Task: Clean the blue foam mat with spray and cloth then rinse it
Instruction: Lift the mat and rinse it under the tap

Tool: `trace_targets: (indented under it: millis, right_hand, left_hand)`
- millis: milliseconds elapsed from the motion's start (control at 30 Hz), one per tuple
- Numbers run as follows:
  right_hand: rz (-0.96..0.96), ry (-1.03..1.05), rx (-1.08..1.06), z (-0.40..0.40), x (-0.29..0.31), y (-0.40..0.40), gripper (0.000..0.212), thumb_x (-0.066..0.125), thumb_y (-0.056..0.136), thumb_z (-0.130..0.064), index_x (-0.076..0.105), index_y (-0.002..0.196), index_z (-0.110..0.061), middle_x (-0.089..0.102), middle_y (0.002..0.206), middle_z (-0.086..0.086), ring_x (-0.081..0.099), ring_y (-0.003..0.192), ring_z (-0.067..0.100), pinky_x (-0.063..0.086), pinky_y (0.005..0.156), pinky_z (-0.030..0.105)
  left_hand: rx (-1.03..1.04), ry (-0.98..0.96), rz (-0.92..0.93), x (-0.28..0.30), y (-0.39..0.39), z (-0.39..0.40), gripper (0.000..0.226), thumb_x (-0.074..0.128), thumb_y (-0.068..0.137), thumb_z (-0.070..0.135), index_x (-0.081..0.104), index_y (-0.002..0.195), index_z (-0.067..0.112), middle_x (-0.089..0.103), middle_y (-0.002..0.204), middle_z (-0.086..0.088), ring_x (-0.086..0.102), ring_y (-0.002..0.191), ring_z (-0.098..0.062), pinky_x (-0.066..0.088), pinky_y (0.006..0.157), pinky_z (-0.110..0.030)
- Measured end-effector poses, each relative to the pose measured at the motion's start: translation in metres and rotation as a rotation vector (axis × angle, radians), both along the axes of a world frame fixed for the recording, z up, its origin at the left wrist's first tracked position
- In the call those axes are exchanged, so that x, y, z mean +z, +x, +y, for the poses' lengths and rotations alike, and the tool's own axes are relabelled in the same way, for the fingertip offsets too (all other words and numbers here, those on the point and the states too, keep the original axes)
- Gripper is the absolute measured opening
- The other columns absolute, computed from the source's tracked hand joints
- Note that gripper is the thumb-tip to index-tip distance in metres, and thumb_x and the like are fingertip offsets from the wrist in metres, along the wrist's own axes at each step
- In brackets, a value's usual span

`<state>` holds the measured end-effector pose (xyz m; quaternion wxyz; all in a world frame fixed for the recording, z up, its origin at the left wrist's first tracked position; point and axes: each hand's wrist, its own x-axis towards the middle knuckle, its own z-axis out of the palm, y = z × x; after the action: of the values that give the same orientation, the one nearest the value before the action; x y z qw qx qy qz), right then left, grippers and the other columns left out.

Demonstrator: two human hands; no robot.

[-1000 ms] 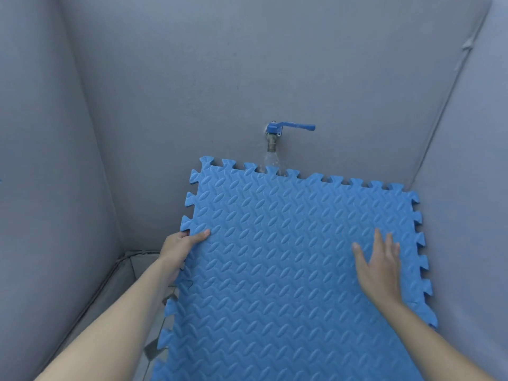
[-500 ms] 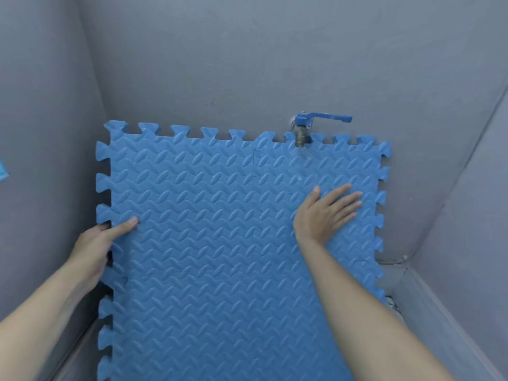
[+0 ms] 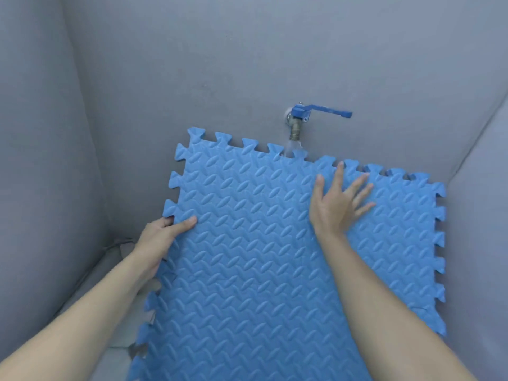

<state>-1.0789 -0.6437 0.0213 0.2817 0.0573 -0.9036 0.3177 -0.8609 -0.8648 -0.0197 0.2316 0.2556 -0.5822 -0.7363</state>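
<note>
Blue foam mat (image 3: 264,257) is leaning under the tap (image 3: 297,125) in the grey corner, rinsing under way. Left hand (image 3: 162,235) is gripping its left edge; right hand (image 3: 338,204) is pressing flat, fingers spread wide. Next, probably shifting it beneath the water. Its lower edge is cut off.

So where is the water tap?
In the head view, the tap sticks out of the grey back wall, right of centre, just above the blue foam mat.

You face a corner of plain grey walls (image 3: 247,64); a blue-handled tap (image 3: 302,119) juts from the far one.
</note>
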Motion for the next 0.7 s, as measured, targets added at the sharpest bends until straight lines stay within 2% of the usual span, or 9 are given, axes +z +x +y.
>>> trace_targets:
  millis: [67,133,200,333,400,467,567,633,700]
  right_hand:
    - [0.077,0.167,0.107,-0.022,-0.010,0.021,0.067,0.030,0.095,-0.061,0.020,0.155,-0.033,0.005,0.164,0.015,-0.002,0.150,0.042,-0.001,0.116,0.065]
    - [0.345,0.491,0.421,-0.055,-0.040,0.058,0.066,0.038,0.095,-0.058,0.027,0.153,-0.029,0.016,0.163,0.013,0.008,0.150,0.041,0.008,0.114,0.069]
    - [0.500,0.700,0.670,-0.074,-0.078,0.097,0.070,0.049,0.092,-0.054,0.032,0.152,-0.023,0.025,0.161,0.010,0.018,0.150,0.034,0.018,0.112,0.067]
    - [0.629,0.964,0.964,-0.029,-0.140,0.118,0.059,0.047,0.094,-0.052,0.041,0.148,-0.028,0.030,0.159,0.008,0.025,0.148,0.027,0.015,0.116,0.063]
    - [0.686,0.929,0.924,0.008,-0.148,0.095,0.056,0.047,0.095,-0.054,0.047,0.145,-0.029,0.037,0.156,0.005,0.033,0.145,0.023,0.024,0.113,0.061]
    - [0.634,0.860,0.688,0.034,-0.133,0.070,0.059,0.049,0.093,-0.059,0.047,0.144,-0.030,0.040,0.154,0.006,0.037,0.143,0.023,0.030,0.111,0.061]
    - [0.521,0.795,0.534,0.039,-0.129,0.068,0.063,0.050,0.091,-0.058,0.045,0.146,-0.027,0.036,0.155,0.011,0.033,0.144,0.033,0.022,0.112,0.066]
    - [0.542,0.806,0.657,0.039,-0.169,0.100,0.063,0.052,0.090,-0.058,0.047,0.145,-0.028,0.036,0.155,0.010,0.029,0.143,0.042,0.015,0.112,0.070]
    - [0.618,1.035,1.004,0.047,-0.227,0.149,0.068,0.056,0.086,-0.059,0.044,0.146,-0.031,0.034,0.158,0.005,0.027,0.145,0.039,0.012,0.112,0.071]
  left_hand:
    - [-0.017,0.018,0.005,-0.006,-0.015,0.019,0.026,0.077,0.078,0.022,0.072,0.101,0.012,0.076,0.095,-0.002,0.073,0.082,-0.018,0.059,0.062,-0.027]
    - [-0.001,0.031,0.025,-0.011,-0.024,0.028,0.023,0.076,0.079,0.021,0.072,0.100,0.014,0.076,0.095,0.000,0.073,0.080,-0.015,0.056,0.055,-0.023]
    - [0.014,-0.003,0.026,-0.013,-0.025,0.025,0.020,0.075,0.080,0.021,0.072,0.098,0.016,0.076,0.097,0.001,0.072,0.083,-0.012,0.054,0.058,-0.022]
    - [0.068,-0.029,0.074,-0.006,-0.011,0.003,0.014,0.071,0.083,0.014,0.070,0.097,0.013,0.075,0.085,0.009,0.071,0.068,-0.005,0.051,0.049,-0.015]
    - [0.107,-0.052,0.084,0.000,0.002,-0.015,0.010,0.070,0.085,0.014,0.069,0.095,0.015,0.074,0.077,0.014,0.070,0.067,-0.001,0.050,0.049,-0.014]
    - [0.128,-0.075,0.099,0.007,0.012,-0.032,0.012,0.072,0.083,0.017,0.070,0.096,0.016,0.075,0.082,0.011,0.072,0.076,-0.005,0.054,0.056,-0.018]
    - [0.131,-0.104,0.082,0.008,0.015,-0.044,0.020,0.077,0.078,0.024,0.073,0.097,0.017,0.076,0.094,0.004,0.073,0.087,-0.015,0.058,0.069,-0.028]
    - [0.137,-0.127,0.050,0.003,0.015,-0.045,0.026,0.079,0.076,0.028,0.073,0.099,0.017,0.076,0.097,0.003,0.073,0.088,-0.015,0.058,0.072,-0.030]
    - [0.160,-0.160,0.026,-0.001,0.014,-0.042,0.034,0.080,0.075,0.032,0.073,0.104,0.015,0.075,0.099,0.002,0.073,0.088,-0.015,0.058,0.073,-0.031]
